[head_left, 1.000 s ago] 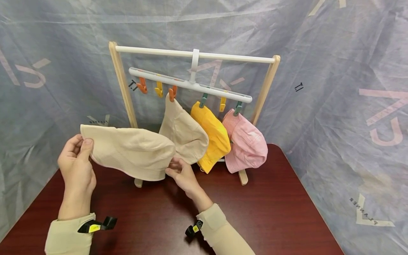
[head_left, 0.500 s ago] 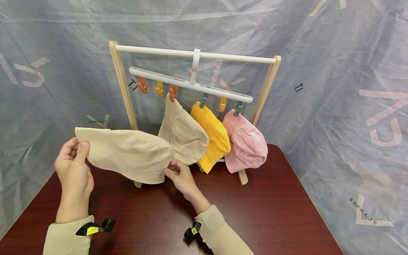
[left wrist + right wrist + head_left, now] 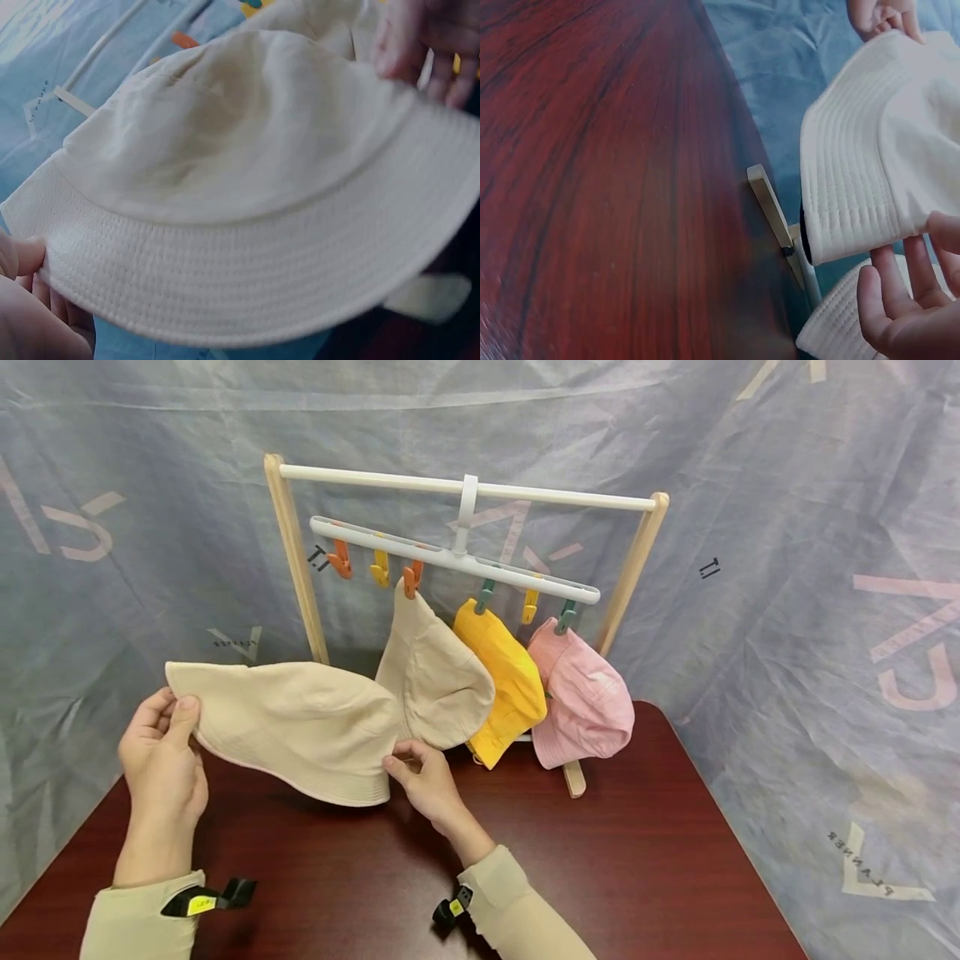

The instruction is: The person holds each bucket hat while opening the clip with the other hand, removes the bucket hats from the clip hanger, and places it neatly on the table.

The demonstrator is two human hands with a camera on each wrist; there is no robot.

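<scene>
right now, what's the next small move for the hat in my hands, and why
Probably raise the cream hat toward the leftmost orange clip: the left grip and right grip hold it at opposite ends, and that clip holds nothing, while the other orange clip already bears a beige hat.

Held hat, between left hand and right hand: matt cloth, brim ridged with stitching, crown softly creased. Hanging hats beyond right hand: matt, wrinkled cloth. Table under both hands: glossy, smooth, wood-grained. Beyond both hands: pale wood rack posts, smooth plastic clips; hanger bar probably plastic, too distant to be sure.
</scene>
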